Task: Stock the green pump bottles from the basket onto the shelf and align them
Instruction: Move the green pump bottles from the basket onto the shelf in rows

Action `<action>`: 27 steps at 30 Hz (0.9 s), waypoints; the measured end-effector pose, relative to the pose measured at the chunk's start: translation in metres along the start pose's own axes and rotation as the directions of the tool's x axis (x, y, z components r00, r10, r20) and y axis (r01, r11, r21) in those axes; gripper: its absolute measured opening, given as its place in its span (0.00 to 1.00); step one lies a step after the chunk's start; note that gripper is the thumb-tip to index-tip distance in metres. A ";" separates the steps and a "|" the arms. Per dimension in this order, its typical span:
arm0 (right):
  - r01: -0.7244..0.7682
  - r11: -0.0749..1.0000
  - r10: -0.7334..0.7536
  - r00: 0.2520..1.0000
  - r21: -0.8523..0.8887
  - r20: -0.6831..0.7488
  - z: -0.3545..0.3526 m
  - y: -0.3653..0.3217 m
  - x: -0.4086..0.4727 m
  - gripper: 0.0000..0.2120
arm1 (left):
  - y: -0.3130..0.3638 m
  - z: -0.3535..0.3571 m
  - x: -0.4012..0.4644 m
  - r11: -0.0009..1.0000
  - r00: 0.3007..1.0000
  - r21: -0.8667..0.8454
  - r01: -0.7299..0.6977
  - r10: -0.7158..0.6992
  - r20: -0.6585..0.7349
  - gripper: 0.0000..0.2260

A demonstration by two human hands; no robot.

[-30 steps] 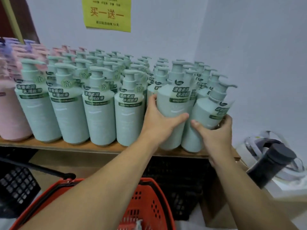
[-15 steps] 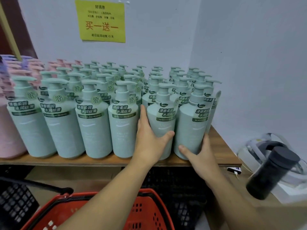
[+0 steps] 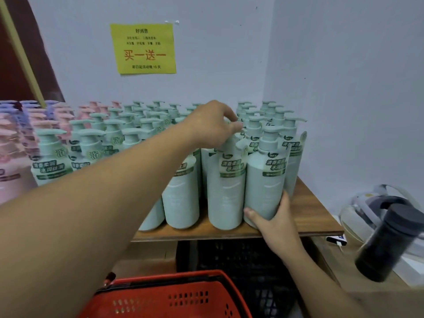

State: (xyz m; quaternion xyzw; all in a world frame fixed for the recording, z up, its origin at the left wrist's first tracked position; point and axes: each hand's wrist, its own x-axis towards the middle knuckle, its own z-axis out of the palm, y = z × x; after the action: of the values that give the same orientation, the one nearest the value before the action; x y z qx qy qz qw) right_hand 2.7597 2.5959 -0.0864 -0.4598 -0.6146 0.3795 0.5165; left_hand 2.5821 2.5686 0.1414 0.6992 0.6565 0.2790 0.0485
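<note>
Head view looks down over my two forearms at a wooden shelf (image 3: pixel 307 216) packed with green pump bottles (image 3: pixel 128 125), standing upright in rows that run back to the pale wall. My right hand (image 3: pixel 276 220) wraps the base of the front-right bottle (image 3: pixel 263 177), thumb across its lower front and fingers around its right side, so that hand is clamped on it; the bottle stands close to the shelf's front edge, whether lifted or resting I cannot tell. Just beside it on the left stands its neighbour bottle (image 3: pixel 226 191), the two bodies touching or nearly so. My left hand (image 3: pixel 212 123) reaches over the rows from the left, fingers curled down around the pump top of that neighbour; the hand hides the pump, so I cannot tell whether I am gripping it or only touching it. My hands are apart, the left high at the pumps, the right low at the shelf edge.

Pink pump bottles (image 3: pixel 13 134) fill the far left of the shelf. A yellow sign (image 3: pixel 143 48) with red and black characters is taped to the wall above. The red basket (image 3: pixel 174 297) sits below, near the bottom of the frame, its inside hidden. At the right, a dark flask (image 3: pixel 390 239) leans beside a clear container (image 3: pixel 358 205).
</note>
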 end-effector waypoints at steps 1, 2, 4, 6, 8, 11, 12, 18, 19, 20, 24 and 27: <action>-0.005 1.000 0.004 1.000 -0.012 -0.004 0.002 -0.001 -0.001 0.47 | -0.004 -0.001 0.005 1.000 1.000 0.017 -0.017 0.017 0.018 0.14; -0.007 1.000 0.007 1.000 -0.028 -0.009 0.003 -0.001 -0.002 0.48 | -0.007 -0.004 0.009 0.999 0.999 0.027 -0.042 0.041 0.023 0.11; -0.004 0.999 0.003 1.000 -0.054 -0.023 0.005 -0.002 -0.004 0.49 | -0.011 -0.010 0.011 0.990 0.992 0.086 -0.115 0.109 0.070 0.10; 0.004 0.997 -0.007 0.999 -0.073 -0.037 0.007 -0.002 -0.004 0.49 | -0.016 -0.015 0.013 0.962 0.973 0.190 -0.194 0.164 0.161 0.15; 0.010 0.997 -0.013 0.999 -0.082 -0.039 0.009 -0.002 -0.005 0.49 | -0.021 -0.020 0.014 0.947 0.965 0.232 -0.224 0.181 0.190 0.18; 0.009 0.997 -0.010 1.000 -0.075 -0.018 0.013 -0.003 -0.003 0.48 | -0.026 -0.024 0.017 0.940 0.965 0.251 -0.230 0.186 0.186 0.17; 0.008 0.997 -0.008 1.000 -0.070 -0.005 0.014 -0.003 -0.003 0.48 | -0.027 -0.025 0.017 0.940 0.965 0.255 -0.228 0.184 0.186 0.17; -0.005 0.998 0.004 1.000 -0.066 -0.013 0.021 -0.004 0.000 0.49 | -0.030 -0.023 0.018 0.945 0.972 0.253 -0.209 0.171 0.164 0.17; -0.010 0.997 0.009 1.000 -0.070 -0.022 0.021 -0.004 0.000 0.50 | -0.031 -0.022 0.018 0.949 0.973 0.244 -0.201 0.165 0.159 0.17; -0.016 0.997 0.013 0.999 -0.075 -0.034 0.022 -0.004 -0.001 0.50 | -0.031 -0.021 0.018 0.953 0.975 0.234 -0.193 0.160 0.156 0.17; 0.004 0.992 -0.016 0.996 -0.124 -0.091 0.026 -0.007 -0.005 0.50 | -0.032 -0.019 0.014 0.961 0.977 0.204 -0.187 0.161 0.138 0.18; 0.039 0.989 -0.051 0.995 -0.146 -0.082 0.025 -0.006 -0.009 0.54 | -0.035 -0.018 0.008 0.957 0.975 0.208 -0.202 0.177 0.132 0.21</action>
State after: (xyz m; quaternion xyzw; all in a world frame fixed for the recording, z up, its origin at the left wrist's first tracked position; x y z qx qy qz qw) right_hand 2.7348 2.5863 -0.0879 -0.4977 -0.6279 0.3025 0.5162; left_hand 2.5423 2.5754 0.1438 0.7745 0.6095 0.1683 -0.0195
